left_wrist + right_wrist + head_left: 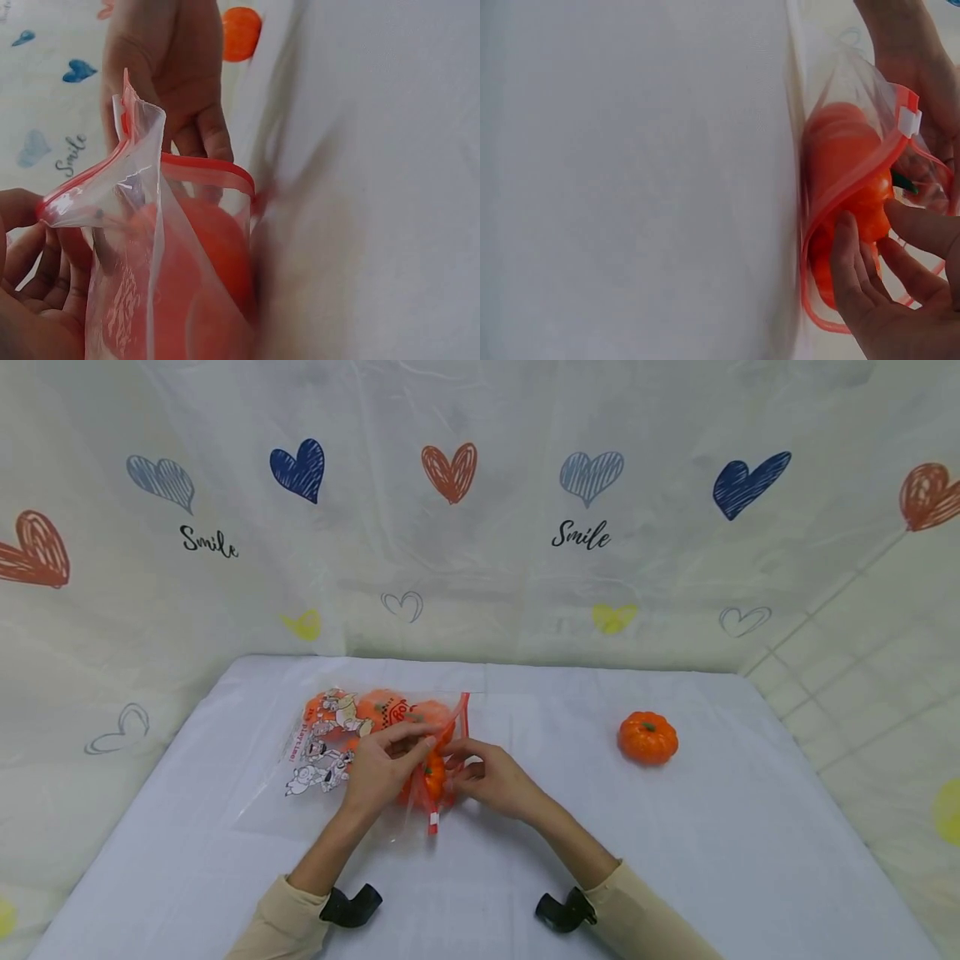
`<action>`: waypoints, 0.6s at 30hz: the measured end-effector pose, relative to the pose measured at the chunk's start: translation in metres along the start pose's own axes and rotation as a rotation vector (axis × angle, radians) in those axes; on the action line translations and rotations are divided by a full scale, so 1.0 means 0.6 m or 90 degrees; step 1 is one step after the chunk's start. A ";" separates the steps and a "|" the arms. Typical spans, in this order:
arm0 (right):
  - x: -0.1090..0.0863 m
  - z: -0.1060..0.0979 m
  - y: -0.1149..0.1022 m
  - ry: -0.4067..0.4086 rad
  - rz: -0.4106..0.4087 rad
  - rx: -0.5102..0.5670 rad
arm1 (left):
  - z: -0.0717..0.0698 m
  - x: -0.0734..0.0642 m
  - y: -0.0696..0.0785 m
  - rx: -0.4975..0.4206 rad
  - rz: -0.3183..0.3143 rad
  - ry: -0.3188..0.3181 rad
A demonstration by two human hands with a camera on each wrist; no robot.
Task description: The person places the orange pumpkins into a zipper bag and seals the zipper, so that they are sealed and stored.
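Note:
A clear plastic zip bag (272, 806) with a red slider edge lies left of the table's middle, printed with cartoon figures and holding several orange toy pumpkins (381, 703). At its mouth, my left hand (377, 774) pinches the upper part of the red zip edge (51, 206) between thumb and finger, lifting the opening apart. My right hand (497, 782) reaches into that opening from the right. Its thumb and fingers (846, 251) hold an orange toy pumpkin (870, 201) with a green stem, just inside the rim. A white slider (909, 121) sits at the zip's near end.
Another orange toy pumpkin (648, 738) stands alone at the right on the white-covered table (675, 843). Behind the table hangs a pale curtain (510, 577) printed with hearts and words.

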State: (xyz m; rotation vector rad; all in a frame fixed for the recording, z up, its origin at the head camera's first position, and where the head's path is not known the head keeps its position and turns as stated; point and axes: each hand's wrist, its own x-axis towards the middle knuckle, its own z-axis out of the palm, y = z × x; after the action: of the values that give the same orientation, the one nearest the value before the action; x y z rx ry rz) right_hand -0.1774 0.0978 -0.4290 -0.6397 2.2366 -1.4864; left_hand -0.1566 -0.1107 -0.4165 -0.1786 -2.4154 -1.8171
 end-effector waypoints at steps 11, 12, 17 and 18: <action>-0.011 -0.015 -0.004 -0.027 0.002 0.045 | -0.001 -0.001 -0.001 -0.018 0.006 -0.014; -0.012 -0.018 -0.003 -0.031 0.000 0.049 | -0.001 -0.001 -0.001 -0.019 0.006 -0.015; -0.019 -0.036 0.001 -0.043 -0.018 0.063 | -0.001 0.000 -0.003 -0.014 0.004 -0.014; -0.021 -0.040 0.001 -0.041 -0.020 0.063 | -0.002 0.000 -0.004 -0.011 0.002 -0.013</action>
State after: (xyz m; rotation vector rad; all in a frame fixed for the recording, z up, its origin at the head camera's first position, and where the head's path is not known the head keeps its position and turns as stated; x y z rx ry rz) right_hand -0.1800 0.1229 -0.4198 -0.6853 2.0992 -1.5584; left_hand -0.1569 -0.1121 -0.4183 -0.2033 -2.4117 -1.8439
